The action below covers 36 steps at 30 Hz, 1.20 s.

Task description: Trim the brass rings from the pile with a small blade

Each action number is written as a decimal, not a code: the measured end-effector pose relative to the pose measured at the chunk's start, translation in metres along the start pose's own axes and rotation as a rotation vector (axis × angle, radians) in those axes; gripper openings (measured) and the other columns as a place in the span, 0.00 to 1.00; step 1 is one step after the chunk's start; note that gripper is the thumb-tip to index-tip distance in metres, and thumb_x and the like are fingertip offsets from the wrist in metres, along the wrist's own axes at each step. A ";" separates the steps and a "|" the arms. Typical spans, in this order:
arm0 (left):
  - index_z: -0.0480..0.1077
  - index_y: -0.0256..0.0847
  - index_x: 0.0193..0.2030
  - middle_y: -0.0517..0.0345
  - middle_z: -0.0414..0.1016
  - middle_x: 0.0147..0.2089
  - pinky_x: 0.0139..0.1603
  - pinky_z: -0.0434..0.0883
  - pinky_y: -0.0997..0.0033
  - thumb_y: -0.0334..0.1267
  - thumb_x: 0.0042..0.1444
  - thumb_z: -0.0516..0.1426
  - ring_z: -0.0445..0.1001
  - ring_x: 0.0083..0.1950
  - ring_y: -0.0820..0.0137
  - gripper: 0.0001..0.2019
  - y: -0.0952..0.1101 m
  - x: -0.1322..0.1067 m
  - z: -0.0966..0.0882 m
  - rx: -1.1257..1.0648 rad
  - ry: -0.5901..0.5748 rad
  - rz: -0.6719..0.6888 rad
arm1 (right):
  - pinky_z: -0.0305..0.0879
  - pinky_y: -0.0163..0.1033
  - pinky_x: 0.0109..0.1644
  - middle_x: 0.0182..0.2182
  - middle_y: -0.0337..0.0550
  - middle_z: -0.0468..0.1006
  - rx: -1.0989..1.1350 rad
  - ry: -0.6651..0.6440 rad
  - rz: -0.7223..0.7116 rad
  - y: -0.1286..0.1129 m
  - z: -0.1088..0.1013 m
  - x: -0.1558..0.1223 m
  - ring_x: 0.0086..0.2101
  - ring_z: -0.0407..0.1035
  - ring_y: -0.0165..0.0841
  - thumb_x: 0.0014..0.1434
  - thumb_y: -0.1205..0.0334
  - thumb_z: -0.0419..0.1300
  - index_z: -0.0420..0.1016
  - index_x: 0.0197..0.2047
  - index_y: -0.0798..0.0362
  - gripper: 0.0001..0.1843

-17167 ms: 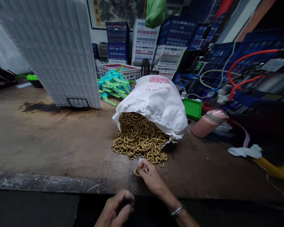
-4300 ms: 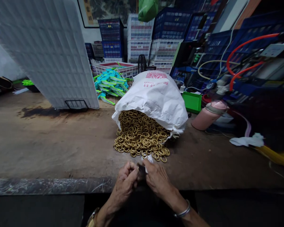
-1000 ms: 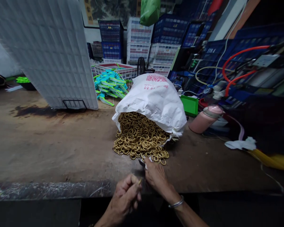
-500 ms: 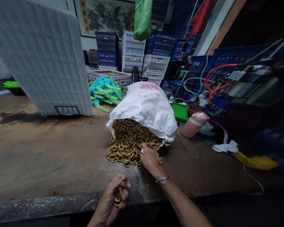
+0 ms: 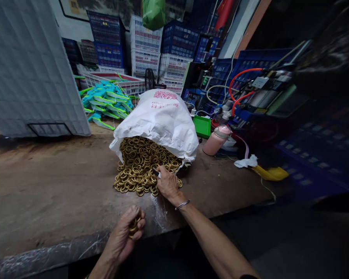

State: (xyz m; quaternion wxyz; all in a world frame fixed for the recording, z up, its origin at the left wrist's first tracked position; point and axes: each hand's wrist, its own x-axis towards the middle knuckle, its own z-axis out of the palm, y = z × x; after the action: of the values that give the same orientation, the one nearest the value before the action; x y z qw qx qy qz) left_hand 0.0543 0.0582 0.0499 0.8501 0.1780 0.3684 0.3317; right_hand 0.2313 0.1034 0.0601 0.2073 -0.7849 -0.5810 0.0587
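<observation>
A white sack (image 5: 159,120) lies on its side on the brown worktable (image 5: 46,186), and a pile of brass rings (image 5: 139,166) spills from its mouth. My right hand (image 5: 167,184) reaches into the near edge of that pile, fingers curled round a small dark tool with a white tip. A metal bangle sits on that wrist. My left hand (image 5: 125,232) rests at the table's front edge, closed on a bunch of brass rings (image 5: 133,225).
A white gridded panel (image 5: 31,73) stands at the left. Teal and green parts (image 5: 107,102) lie behind the sack. A green box (image 5: 202,126), a pink flask (image 5: 216,141), a yellow scoop (image 5: 270,173) and hoses crowd the right. Stacked crates (image 5: 151,42) fill the back.
My right hand has gone forward from the table edge into the ring pile. My left hand stays near the edge with its rings. The view has swung to the right.
</observation>
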 end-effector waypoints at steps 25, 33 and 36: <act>0.74 0.40 0.33 0.56 0.76 0.31 0.39 0.67 0.72 0.36 0.50 0.55 0.72 0.35 0.68 0.07 -0.004 0.016 0.000 0.792 0.140 0.771 | 0.54 0.31 0.28 0.20 0.33 0.64 0.854 -0.313 0.002 -0.027 0.005 -0.052 0.24 0.57 0.26 0.54 0.51 0.51 0.65 0.28 0.53 0.14; 0.63 0.39 0.29 0.68 0.61 0.19 0.13 0.51 0.82 0.48 0.51 0.54 0.53 0.14 0.82 0.13 0.000 0.004 0.008 0.492 0.063 0.277 | 0.53 0.30 0.29 0.20 0.32 0.62 0.823 -0.359 -0.017 -0.032 0.000 -0.058 0.25 0.56 0.26 0.54 0.53 0.50 0.63 0.24 0.53 0.14; 0.60 0.39 0.26 0.68 0.59 0.19 0.13 0.50 0.83 0.48 0.51 0.53 0.52 0.15 0.83 0.14 0.000 0.001 0.008 0.427 0.009 0.252 | 0.54 0.31 0.28 0.19 0.32 0.63 0.895 -0.408 0.000 -0.032 -0.001 -0.059 0.23 0.57 0.26 0.55 0.52 0.50 0.63 0.24 0.54 0.15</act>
State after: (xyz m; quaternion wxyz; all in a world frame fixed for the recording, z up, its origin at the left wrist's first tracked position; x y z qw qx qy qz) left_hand 0.0608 0.0587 0.0544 0.7435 0.3968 0.4088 0.3503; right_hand 0.1842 0.0561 0.0651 0.4062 -0.5910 -0.5276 0.4553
